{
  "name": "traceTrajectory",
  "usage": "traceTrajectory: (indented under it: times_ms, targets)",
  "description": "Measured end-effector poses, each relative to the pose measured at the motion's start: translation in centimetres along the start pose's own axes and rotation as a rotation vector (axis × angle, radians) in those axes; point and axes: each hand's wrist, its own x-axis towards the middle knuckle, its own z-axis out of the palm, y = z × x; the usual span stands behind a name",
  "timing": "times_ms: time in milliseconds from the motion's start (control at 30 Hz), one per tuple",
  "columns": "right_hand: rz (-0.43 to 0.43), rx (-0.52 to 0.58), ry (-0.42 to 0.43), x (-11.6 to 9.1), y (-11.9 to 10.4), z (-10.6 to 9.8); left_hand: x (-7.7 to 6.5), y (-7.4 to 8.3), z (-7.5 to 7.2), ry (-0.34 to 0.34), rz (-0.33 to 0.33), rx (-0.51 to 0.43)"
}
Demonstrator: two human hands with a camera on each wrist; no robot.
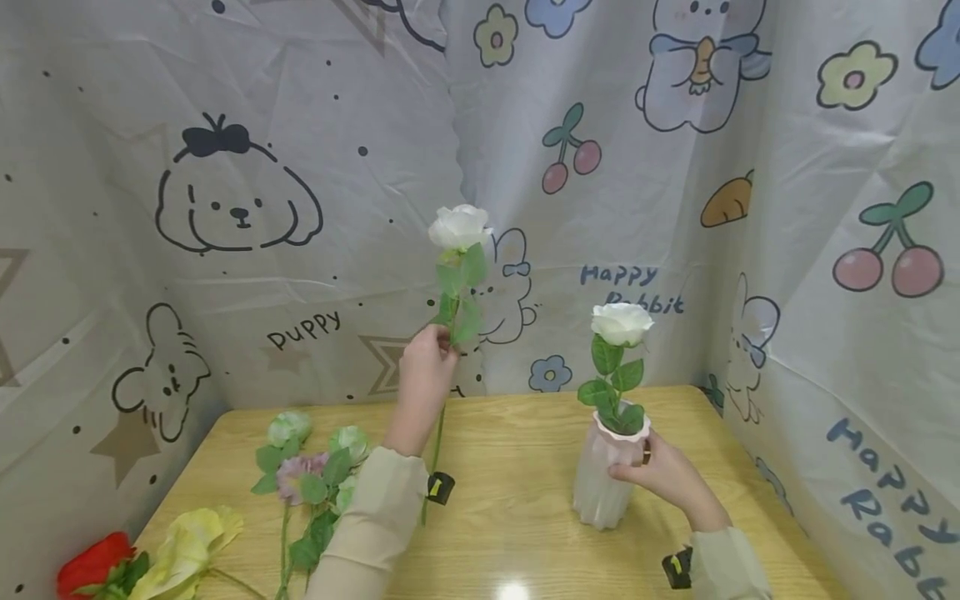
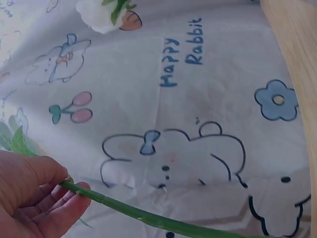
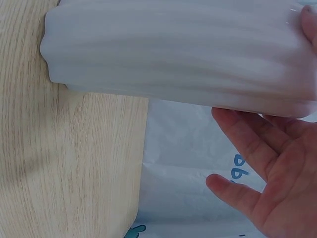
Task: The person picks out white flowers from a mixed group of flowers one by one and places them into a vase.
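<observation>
My left hand [image 1: 427, 367] pinches the green stem [image 2: 138, 215] of a white rose [image 1: 459, 227] just below its leaves. The flower is held upright above the table, with the bare stem hanging down past the wrist. In the left wrist view, thumb and fingers [image 2: 77, 201] close round the stem. My right hand [image 1: 671, 479] grips a pale ribbed vase [image 1: 600, 475] near its scalloped mouth. A second white rose [image 1: 622, 323] stands in the vase, its leaves at the rim and its lower stem hidden inside. In the right wrist view, fingertips [image 3: 223, 116] touch the vase wall [image 3: 173, 49].
On the wooden table [image 1: 517, 467], left of the vase, lie pale green flowers [image 1: 288, 428] and a purple flower [image 1: 296, 479], partly behind the left sleeve. A yellow flower [image 1: 183, 550] and a red flower [image 1: 93, 567] are at the front left. Printed curtains [image 1: 375, 208] surround the table.
</observation>
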Motion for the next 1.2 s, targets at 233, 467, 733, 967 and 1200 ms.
traceTrajectory:
  times_ms: [233,467,733,967,1200]
  targets:
    - [0.005,0.004,-0.004,0.2,0.2,0.1,0.4,2.9,1.1,0.082,0.123,-0.092]
    - [0.002,-0.025,-0.012,0.1,-0.3,0.1,0.5,5.7,1.9,0.107,0.208,-0.189]
    - [0.000,-0.031,-0.011,0.2,-0.2,0.4,0.3,8.2,2.1,0.072,0.272,-0.296]
    - [0.019,-0.014,-0.020,0.2,-0.3,0.2,-0.1,11.0,2.2,0.067,0.298,-0.395]
    - [0.016,-0.021,-0.019,0.0,-0.4,0.2,-0.6,14.1,2.5,0.087,0.351,-0.460]
